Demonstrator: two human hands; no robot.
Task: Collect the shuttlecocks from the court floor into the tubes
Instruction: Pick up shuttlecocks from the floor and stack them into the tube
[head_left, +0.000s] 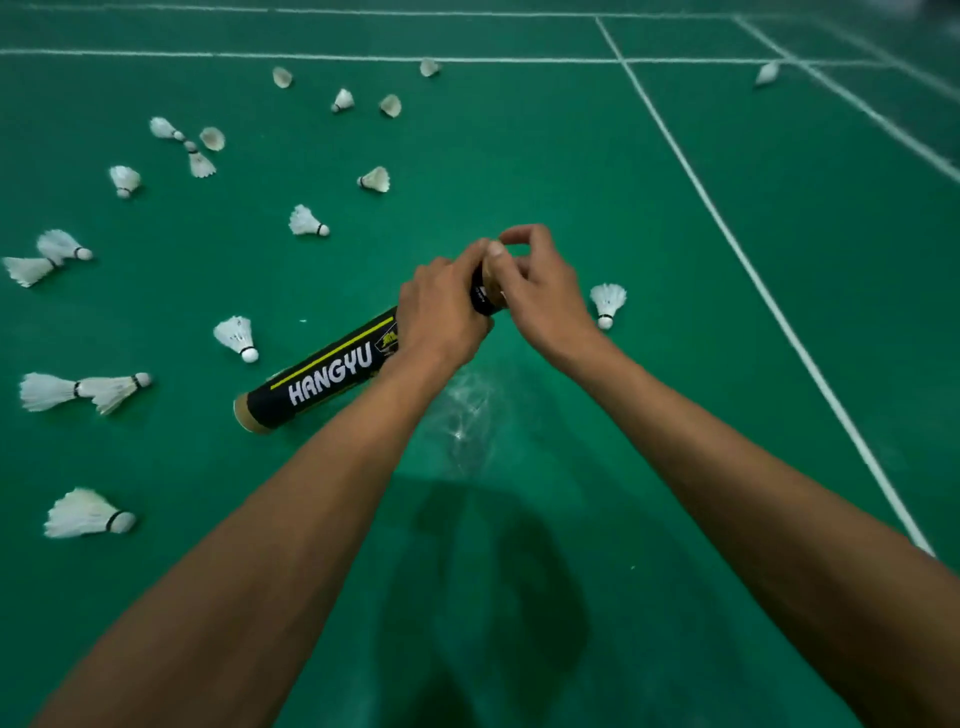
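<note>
A black tube (322, 376) marked HANGYU in white lies tilted across the green court floor, its cardboard end at the lower left. My left hand (441, 312) grips the tube near its far end. My right hand (535, 291) has its fingers curled at that same end, touching the rim; what it pinches is hidden. White feather shuttlecocks lie scattered on the floor: one (607, 303) just right of my right hand, one (239, 338) left of the tube, one (309, 222) beyond it, and several more to the far left.
White court lines run across the top (311, 56) and diagonally down the right side (753, 270). A lone shuttlecock (768, 73) lies far right near the lines. A scuffed white patch (462, 410) marks the floor between my forearms.
</note>
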